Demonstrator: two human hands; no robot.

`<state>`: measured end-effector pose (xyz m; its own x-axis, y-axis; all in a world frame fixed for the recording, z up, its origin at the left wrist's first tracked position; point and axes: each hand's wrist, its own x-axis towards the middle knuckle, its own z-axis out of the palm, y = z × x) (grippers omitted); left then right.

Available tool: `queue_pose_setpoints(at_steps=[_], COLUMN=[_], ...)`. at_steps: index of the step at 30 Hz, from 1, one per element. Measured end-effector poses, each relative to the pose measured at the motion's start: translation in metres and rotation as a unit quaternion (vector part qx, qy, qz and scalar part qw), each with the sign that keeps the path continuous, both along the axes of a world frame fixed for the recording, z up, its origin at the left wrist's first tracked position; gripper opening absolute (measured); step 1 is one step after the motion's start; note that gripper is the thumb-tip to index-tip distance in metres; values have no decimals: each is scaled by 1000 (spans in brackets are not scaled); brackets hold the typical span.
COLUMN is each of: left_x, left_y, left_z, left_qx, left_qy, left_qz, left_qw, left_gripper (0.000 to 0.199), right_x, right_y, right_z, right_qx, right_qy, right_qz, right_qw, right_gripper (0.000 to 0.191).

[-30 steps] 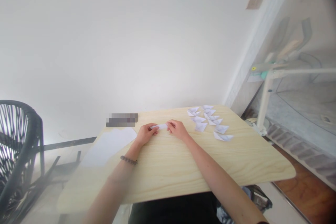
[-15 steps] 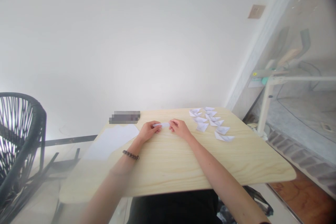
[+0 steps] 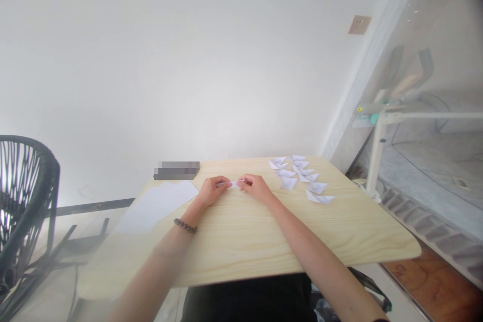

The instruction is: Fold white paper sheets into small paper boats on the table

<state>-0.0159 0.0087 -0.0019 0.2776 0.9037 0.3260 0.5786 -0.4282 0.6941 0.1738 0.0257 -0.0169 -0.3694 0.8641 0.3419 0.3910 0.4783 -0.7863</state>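
A small folded white paper [image 3: 234,184] is held between my two hands above the middle of the wooden table [image 3: 241,241]. My left hand [image 3: 213,190] pinches its left end, and a dark beaded bracelet circles that wrist. The right end is pinched by the fingers of my right hand [image 3: 254,186]. Several folded white paper boats [image 3: 320,198] lie on the table to the right of my hands. Flat white paper sheets [image 3: 156,206] lie to the left.
A blurred-out dark object [image 3: 176,170] sits at the table's back left. A dark woven chair [image 3: 28,201] stands at the far left. White metal framework [image 3: 377,153] rises beyond the right edge. The wall is behind the table.
My fingers have come closer together on the folded paper, leaving less of it showing between them. The whole view has shifted slightly.
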Motion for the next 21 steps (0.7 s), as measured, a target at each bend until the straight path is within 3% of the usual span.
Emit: queue_pose_setpoints(at_steps=[4, 8, 16, 21], left_x=[0, -1, -1, 0], left_y=[2, 4, 2, 2], left_z=[-5, -8, -5, -5], left_qx=[-6, -2, 30, 25], left_qy=[-5, -10, 24, 19], left_qz=[-6, 26, 20, 17], left_qw=[1000, 1000, 999, 999], left_gripper=[30, 32, 25, 24], right_x=[-1, 0, 2, 2], right_y=[0, 2, 3, 3], right_z=[-1, -2, -2, -3], right_qx=[61, 114, 96, 105], right_qy=[-38, -40, -33, -38], right_qz=[-36, -62, -15, -25], right_qw=[997, 991, 995, 993], right_gripper=[22, 19, 17, 16])
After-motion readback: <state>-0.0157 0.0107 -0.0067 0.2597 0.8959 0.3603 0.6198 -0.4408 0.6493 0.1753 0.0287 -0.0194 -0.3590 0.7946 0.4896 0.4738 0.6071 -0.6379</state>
